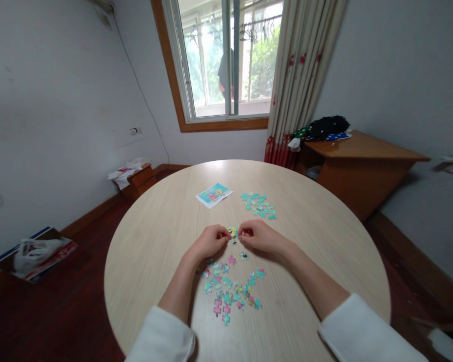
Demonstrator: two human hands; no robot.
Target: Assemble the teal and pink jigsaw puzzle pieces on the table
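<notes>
A small joined patch of yellow jigsaw puzzle pieces lies on the table between my two hands. My left hand is closed, with thumb and fingertips pinched at the patch's left edge. On the other side my right hand has its fingers curled and pinched against the right edge. The exact pieces under the fingertips are partly hidden. Just below the patch is a loose piece with black and white on it, and a pink piece lies to its left.
Nearer me, loose pink, teal and yellow pieces are scattered between my forearms. A pile of mostly teal pieces lies farther back, right of a printed picture sheet. The round table faces a window; a wooden desk stands right.
</notes>
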